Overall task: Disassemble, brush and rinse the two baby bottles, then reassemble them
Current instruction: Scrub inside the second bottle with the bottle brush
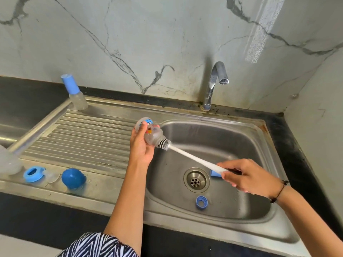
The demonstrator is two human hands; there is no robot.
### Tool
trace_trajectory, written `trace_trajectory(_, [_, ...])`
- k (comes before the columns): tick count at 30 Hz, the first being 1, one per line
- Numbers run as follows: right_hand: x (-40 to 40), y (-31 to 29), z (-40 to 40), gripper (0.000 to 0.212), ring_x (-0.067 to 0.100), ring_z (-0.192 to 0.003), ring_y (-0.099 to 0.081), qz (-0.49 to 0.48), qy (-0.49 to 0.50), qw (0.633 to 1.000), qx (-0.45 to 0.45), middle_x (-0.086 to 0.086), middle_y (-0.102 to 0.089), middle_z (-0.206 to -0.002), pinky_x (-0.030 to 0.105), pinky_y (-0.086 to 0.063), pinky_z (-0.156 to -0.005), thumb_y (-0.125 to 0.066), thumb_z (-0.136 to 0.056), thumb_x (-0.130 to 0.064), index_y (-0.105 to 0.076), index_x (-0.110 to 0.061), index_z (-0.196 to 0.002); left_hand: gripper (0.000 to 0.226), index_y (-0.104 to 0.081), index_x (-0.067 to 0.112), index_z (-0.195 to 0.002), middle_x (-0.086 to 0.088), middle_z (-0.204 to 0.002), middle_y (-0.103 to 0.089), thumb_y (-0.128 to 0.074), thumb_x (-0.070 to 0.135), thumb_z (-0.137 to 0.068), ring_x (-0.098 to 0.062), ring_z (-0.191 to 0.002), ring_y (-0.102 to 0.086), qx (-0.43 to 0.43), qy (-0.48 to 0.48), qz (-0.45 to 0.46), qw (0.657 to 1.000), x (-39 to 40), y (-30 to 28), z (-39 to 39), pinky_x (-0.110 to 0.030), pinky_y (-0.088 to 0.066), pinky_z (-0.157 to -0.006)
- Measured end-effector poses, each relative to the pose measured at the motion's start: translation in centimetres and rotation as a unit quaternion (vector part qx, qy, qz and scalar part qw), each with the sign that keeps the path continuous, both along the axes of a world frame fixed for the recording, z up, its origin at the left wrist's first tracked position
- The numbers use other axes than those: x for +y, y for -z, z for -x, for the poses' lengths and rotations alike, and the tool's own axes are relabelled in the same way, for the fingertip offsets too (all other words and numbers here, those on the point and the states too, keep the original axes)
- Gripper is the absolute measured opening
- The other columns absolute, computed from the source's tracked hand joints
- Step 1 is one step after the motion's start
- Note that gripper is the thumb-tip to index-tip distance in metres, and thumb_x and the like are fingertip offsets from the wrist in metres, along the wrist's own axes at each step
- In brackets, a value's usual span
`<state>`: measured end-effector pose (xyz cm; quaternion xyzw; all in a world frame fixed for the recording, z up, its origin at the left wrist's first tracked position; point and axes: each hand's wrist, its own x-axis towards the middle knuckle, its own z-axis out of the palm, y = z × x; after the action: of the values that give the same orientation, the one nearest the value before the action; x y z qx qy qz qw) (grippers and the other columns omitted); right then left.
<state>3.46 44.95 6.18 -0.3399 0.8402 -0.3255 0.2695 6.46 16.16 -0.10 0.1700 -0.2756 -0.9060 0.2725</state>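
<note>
Fingers (143, 127) of left hand (139, 145) grip bottle (152, 133), mouth lower-right; right hand (246, 177) pinches brush (185, 154).

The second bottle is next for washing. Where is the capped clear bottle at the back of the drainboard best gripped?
Grip the upright clear baby bottle with the tall blue cap around its clear lower body, coming from the front right, probably. The body is wider than the cap, and the wall stands close behind it; gripping the cap might only pull it off.
</note>
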Motion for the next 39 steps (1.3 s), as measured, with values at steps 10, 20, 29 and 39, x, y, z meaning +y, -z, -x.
trace_trajectory(10, [-2.6,2.3,-1.5,0.028,0.012,-0.033,-0.032,0.050,0.094,0.952,-0.286,0.003,-0.042,-0.054,0.016,-0.027,-0.032,-0.037,-0.102,-0.021,-0.060,-0.007,-0.109,0.025,-0.050,0.009,-0.110,-0.013,-0.094,-0.060,-0.057,0.021,-0.089,-0.028,-0.082,-0.061,-0.022,0.010,-0.053,0.998,1.4,0.4,0.4,-0.041,-0.053,-0.074])
trace_trajectory(20, [-5.4,3.6,-2.5,0.043,0.012,-0.035,-0.027,-0.039,0.116,0.964,-0.235,-0.001,-0.037,-0.049,0.020,-0.024,-0.037,-0.030,-0.101,-0.039,-0.046,-0.013,-0.071,0.039,-0.046,0.006,-0.112,-0.014,-0.087,-0.054,-0.062,0.019,-0.079,-0.024,-0.069,-0.060,0.009,0.029,-0.042,0.999,0.9,-0.8,0.4,-0.034,-0.053,-0.064])
trace_trajectory(29, [-6.8,4.7,-2.3,0.046,0.029,-0.091,-0.063,-0.273,0.078,0.927,0.247,0.005,-0.066,-0.098,0.031,-0.039,-0.064,-0.015,-0.100,-0.049,-0.045,-0.015,-0.110,0.038,-0.046,0.013,-0.109,-0.012,-0.094,-0.051,-0.067,0.018,-0.078,-0.023,-0.076,-0.054,-0.089,0.008,-0.003,0.996,1.1,-0.6,0.9,-0.030,-0.047,-0.055])
trace_trajectory(39, [-6.4,3.2,-3.5,0.046,0.014,-0.057,-0.038,-0.084,0.075,0.991,0.070,-0.002,-0.039,-0.060,0.027,-0.037,-0.059,-0.027,-0.101,-0.040,-0.040,-0.013,-0.065,0.054,-0.069,0.007,-0.084,-0.008,-0.076,-0.062,-0.091,0.033,-0.043,-0.018,-0.064,-0.062,0.031,0.118,-0.033,0.992,1.4,-0.8,0.1,-0.029,-0.053,-0.058])
